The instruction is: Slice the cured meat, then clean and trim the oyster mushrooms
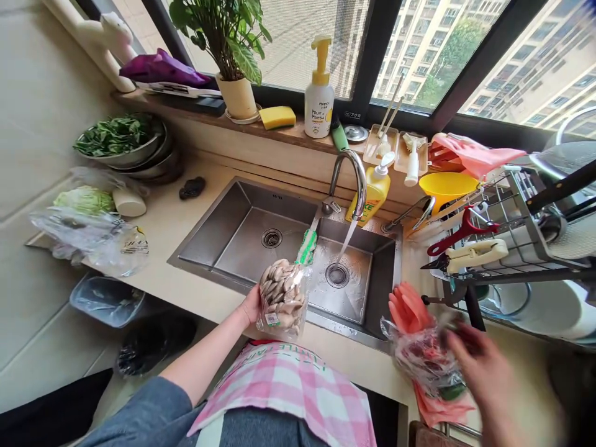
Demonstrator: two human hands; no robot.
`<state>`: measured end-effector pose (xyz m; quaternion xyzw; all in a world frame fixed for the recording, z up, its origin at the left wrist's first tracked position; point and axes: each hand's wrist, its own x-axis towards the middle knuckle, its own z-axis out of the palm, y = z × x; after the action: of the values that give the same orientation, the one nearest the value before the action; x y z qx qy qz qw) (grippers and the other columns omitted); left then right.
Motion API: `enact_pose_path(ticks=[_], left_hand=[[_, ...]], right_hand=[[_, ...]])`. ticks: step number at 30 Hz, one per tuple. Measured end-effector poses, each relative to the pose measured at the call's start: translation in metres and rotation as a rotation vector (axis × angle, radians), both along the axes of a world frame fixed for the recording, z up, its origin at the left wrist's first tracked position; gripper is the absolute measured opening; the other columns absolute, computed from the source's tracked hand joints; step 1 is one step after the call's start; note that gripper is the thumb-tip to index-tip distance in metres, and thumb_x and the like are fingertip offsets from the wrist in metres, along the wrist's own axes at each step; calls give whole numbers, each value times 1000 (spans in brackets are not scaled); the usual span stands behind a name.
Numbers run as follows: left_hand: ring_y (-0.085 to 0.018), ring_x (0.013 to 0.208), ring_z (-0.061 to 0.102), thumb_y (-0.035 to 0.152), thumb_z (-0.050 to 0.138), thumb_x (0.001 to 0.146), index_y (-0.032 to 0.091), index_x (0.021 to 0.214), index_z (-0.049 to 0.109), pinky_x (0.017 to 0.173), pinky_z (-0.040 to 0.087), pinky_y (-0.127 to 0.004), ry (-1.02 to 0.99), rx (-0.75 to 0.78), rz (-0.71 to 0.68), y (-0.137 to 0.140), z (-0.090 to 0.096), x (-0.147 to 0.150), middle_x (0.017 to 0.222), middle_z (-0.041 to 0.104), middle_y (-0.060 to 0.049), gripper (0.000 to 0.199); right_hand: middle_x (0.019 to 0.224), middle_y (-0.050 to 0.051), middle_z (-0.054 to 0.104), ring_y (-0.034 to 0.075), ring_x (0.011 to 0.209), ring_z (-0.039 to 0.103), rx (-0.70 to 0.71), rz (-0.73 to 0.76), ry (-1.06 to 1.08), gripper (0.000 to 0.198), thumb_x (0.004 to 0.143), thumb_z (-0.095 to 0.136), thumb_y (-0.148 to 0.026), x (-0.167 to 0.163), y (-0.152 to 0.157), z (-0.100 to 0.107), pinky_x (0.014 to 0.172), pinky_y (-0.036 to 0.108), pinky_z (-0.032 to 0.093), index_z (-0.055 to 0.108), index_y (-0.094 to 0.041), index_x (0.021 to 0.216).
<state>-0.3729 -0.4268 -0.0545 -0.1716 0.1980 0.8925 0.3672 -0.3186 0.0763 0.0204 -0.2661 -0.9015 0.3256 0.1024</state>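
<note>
My left hand (252, 305) is wrapped round the lower left side of a clear plastic pack of mushrooms (283, 295), held above the front edge of the sink. At the right, my right hand (487, 366) is smeared by motion over a crumpled clear plastic bag (423, 360) with something reddish inside. Something dark shows at its fingertips, too blurred to name. Pink rubber gloves (410, 307) lie partly under that bag. Water runs from the faucet (358, 180) into the right basin (356, 304).
A green-and-white scrubber (306, 247) rests on the sink divider, near the left basin (237, 230). Bagged cabbage (84, 202) and stacked bowls with leafy greens (118, 136) stand left. A dish rack (507, 230) with knives and scissors crowds the right.
</note>
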Motion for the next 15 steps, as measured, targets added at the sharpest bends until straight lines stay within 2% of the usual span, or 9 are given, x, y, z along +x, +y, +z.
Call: enact_pose_path(ticks=[1, 3, 4, 6, 8, 10, 12, 15], left_hand=[[-27, 105, 59, 52, 46, 79, 12, 107, 61, 103, 30, -44, -9, 0, 5, -3, -1, 0, 100, 69, -11, 51], [-26, 106, 58, 52, 46, 79, 12, 107, 61, 105, 28, -44, -27, -8, 22, -7, 1, 2, 101, 69, -11, 50], [-27, 106, 58, 51, 46, 79, 12, 107, 61, 105, 28, -44, -36, -17, 36, -9, 3, 3, 101, 69, -11, 50], [-28, 108, 57, 50, 47, 78, 12, 109, 61, 105, 28, -45, -63, -44, 69, -13, 13, 7, 102, 68, -11, 50], [-29, 109, 56, 48, 49, 77, 12, 111, 60, 103, 31, -46, -110, -88, 111, -17, 26, 11, 102, 68, -11, 51], [-29, 110, 55, 46, 48, 77, 12, 113, 58, 102, 34, -45, -168, -140, 172, -19, 39, 16, 103, 68, -11, 50], [-29, 111, 55, 44, 46, 79, 11, 116, 56, 100, 36, -45, -239, -197, 245, -21, 49, 20, 103, 68, -11, 51], [-29, 110, 56, 41, 39, 82, 12, 119, 54, 97, 38, -46, -375, -290, 332, -25, 54, 23, 98, 69, -10, 50]], right_hand=[[86, 12, 66, 23, 72, 62, -34, 157, -52, 37, 66, 61, -49, -18, -41, -2, 64, 37, 44, 62, -28, 97], [92, 9, 67, 20, 77, 62, -43, 447, -125, 32, 72, 55, -43, -61, -113, -21, 71, 32, 46, 61, -22, 95], [94, 8, 67, 19, 80, 62, 7, 526, -211, 29, 74, 54, -39, -83, -142, -36, 73, 30, 45, 62, -21, 95], [102, 8, 65, 19, 90, 60, 161, 570, -459, 28, 76, 53, -32, -123, -183, -72, 77, 29, 43, 61, -19, 100], [102, 13, 64, 22, 91, 60, 202, 577, -549, 29, 76, 54, -28, -154, -203, -107, 76, 30, 43, 60, -14, 101], [101, 16, 63, 24, 90, 60, 221, 569, -605, 29, 76, 54, -25, -174, -211, -135, 74, 32, 43, 60, -10, 101], [99, 17, 63, 24, 88, 60, 234, 566, -655, 28, 77, 53, -22, -187, -213, -155, 72, 32, 43, 59, -9, 100], [97, 16, 63, 23, 85, 60, 236, 589, -698, 26, 79, 50, -20, -194, -214, -173, 71, 30, 43, 58, -9, 101]])
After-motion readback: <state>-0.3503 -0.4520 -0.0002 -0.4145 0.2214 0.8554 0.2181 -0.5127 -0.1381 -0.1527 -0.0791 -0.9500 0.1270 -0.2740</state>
